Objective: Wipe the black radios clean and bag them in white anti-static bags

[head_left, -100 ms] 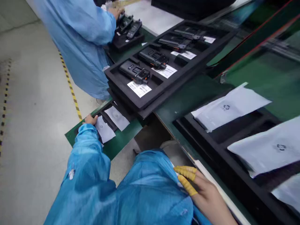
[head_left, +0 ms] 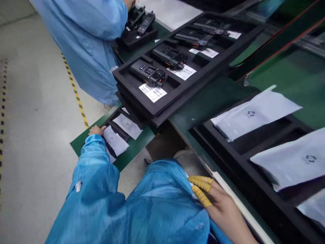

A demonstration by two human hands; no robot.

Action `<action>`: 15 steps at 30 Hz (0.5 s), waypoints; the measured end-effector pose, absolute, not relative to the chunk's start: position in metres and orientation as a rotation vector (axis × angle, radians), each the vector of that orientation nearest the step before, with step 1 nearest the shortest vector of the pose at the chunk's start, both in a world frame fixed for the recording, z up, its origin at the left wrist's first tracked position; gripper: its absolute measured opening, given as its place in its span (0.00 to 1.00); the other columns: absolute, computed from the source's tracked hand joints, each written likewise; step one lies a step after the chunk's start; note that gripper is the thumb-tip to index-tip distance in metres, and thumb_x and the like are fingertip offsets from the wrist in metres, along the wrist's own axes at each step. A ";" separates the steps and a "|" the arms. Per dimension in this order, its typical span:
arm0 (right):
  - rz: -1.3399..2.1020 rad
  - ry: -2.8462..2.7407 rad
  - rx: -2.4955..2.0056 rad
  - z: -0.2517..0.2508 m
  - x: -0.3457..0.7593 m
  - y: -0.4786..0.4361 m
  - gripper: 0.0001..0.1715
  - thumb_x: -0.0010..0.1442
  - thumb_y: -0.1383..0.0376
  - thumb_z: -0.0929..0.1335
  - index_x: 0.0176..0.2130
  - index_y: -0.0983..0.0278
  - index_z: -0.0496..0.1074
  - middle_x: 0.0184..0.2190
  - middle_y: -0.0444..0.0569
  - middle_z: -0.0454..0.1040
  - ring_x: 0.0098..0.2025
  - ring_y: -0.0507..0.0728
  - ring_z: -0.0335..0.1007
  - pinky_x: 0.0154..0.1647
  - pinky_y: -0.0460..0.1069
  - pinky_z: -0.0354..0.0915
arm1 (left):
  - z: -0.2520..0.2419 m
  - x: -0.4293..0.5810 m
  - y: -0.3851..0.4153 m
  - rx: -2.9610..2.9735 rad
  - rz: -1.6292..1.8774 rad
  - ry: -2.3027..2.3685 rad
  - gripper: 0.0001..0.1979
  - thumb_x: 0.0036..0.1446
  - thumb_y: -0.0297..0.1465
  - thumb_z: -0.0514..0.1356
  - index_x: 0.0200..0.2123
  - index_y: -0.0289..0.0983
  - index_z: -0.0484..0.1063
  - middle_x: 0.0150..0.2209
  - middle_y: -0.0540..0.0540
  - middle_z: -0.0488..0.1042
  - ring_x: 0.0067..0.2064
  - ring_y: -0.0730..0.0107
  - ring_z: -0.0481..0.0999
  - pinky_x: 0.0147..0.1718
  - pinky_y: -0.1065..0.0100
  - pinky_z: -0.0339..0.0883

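My left hand (head_left: 95, 130) reaches out from a blue sleeve to the near corner of a low black tray (head_left: 114, 126) holding small white bags (head_left: 115, 140); only the knuckles show, its fingers are hidden. My right hand (head_left: 218, 205) rests on my blue-gowned lap by the bench edge, fingers stretched out, two wearing yellow finger cots, holding nothing. A stack of black foam trays (head_left: 162, 101) above the low tray carries several black handheld devices (head_left: 148, 73) with printed labels (head_left: 152, 92).
Another person in a blue gown (head_left: 86, 44) stands at the bench on the left, working over devices. A black tray (head_left: 243, 159) on the right holds large white bags (head_left: 256, 113). Green bench top; yellow-black floor tape (head_left: 74, 91) runs along the aisle.
The view has shifted slightly; trays sit a little higher in frame. My hands have barely moved.
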State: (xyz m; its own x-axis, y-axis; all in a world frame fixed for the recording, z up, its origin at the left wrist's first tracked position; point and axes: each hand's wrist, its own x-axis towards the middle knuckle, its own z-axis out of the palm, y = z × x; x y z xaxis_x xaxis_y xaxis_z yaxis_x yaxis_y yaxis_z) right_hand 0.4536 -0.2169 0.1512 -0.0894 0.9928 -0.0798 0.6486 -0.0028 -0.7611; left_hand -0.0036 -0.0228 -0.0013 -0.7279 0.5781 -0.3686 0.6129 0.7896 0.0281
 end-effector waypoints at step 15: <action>1.648 -1.161 -1.873 0.012 0.418 -0.181 0.17 0.48 0.63 0.71 0.41 0.61 0.78 0.42 0.54 0.79 0.44 0.61 0.76 0.54 0.60 0.69 | -0.029 0.113 -0.173 0.465 0.106 2.158 0.19 0.63 0.38 0.59 0.53 0.35 0.68 0.51 0.41 0.71 0.48 0.61 0.75 0.45 0.54 0.73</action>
